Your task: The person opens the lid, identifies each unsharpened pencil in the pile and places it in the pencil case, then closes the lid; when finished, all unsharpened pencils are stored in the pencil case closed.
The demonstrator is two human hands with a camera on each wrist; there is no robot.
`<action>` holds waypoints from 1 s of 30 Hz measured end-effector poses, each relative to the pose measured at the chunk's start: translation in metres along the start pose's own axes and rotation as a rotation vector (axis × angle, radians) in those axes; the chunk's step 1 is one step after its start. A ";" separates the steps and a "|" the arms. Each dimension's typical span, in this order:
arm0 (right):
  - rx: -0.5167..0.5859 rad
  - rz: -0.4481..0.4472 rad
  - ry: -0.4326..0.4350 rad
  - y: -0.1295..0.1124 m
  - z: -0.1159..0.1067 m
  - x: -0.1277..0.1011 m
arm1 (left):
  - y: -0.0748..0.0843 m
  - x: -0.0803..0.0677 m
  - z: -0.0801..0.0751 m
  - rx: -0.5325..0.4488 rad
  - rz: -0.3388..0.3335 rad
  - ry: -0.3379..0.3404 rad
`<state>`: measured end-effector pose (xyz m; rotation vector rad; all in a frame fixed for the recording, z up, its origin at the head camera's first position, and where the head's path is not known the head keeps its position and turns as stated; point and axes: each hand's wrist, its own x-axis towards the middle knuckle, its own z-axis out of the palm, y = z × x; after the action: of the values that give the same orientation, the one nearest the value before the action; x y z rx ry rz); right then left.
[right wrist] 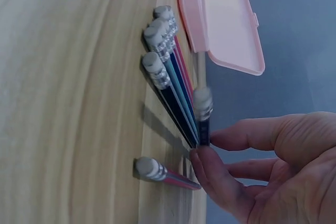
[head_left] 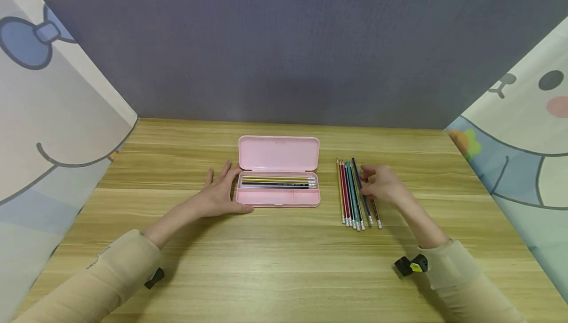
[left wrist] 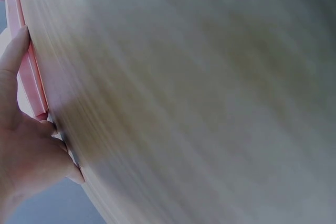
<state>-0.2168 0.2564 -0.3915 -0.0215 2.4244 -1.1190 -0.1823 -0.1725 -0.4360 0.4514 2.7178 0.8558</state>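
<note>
A pink pencil case (head_left: 278,204) lies with its lid (head_left: 278,153) raised, and several pencils (head_left: 278,183) rest in its long rear compartment. My left hand (head_left: 217,196) holds the case's left end, thumb along the front edge and fingers spread at the left side and rear corner. To the right of the case, my right hand (head_left: 382,185) pinches a dark blue pencil (right wrist: 204,124) between thumb and fingers. Its eraser end stands raised above the others in the right wrist view. Beside it several pencils (head_left: 348,195) lie in a row, white erasers toward me.
A separate red pencil (head_left: 376,213) lies right of the row, partly under my right hand. The wooden table (head_left: 284,264) meets a grey panel (head_left: 284,47) behind. Cartoon-printed panels (head_left: 66,116) flank both sides.
</note>
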 end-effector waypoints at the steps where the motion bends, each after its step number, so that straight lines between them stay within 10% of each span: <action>1: 0.015 -0.002 0.000 0.001 -0.001 0.000 | 0.000 0.000 0.000 -0.001 0.001 0.001; 30: 0.201 -0.083 0.004 -0.014 -0.012 -0.004 | 0.001 -0.001 -0.001 -0.021 0.006 -0.003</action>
<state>-0.2204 0.2566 -0.3731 -0.0559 2.3218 -1.3968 -0.1817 -0.1729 -0.4344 0.4559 2.7038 0.8837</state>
